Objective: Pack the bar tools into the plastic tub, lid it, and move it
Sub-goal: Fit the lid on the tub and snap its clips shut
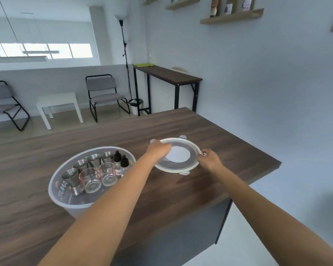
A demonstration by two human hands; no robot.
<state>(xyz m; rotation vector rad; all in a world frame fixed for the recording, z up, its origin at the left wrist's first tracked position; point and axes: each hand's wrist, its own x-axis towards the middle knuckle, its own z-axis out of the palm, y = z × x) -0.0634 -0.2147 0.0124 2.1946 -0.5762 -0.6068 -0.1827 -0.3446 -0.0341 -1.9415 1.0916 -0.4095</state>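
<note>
You're looking at a packed tub [55, 186] sitting on the surface [229, 150], off to the left of your left hand [159, 149], and it's standing upright with its mouth facing up. Inside it, steel jiggers [94, 160], clear glasses [96, 178] and two dropper bottles [120, 159] are all standing on end, so the packing looks finished to me. Your left hand is curling closed over the lid's [178, 156] far-left rim. The lid is lying flat between your two hands, face up; being round, it has no long axis, only four clip tabs spaced around its edge. Your right hand [210, 160] is pinching the right rim by a tab. You're on the lidding step, I'd say. Next you're needing to lift it level, carry it left over the tub, centre it, then press the tabs down.
</note>
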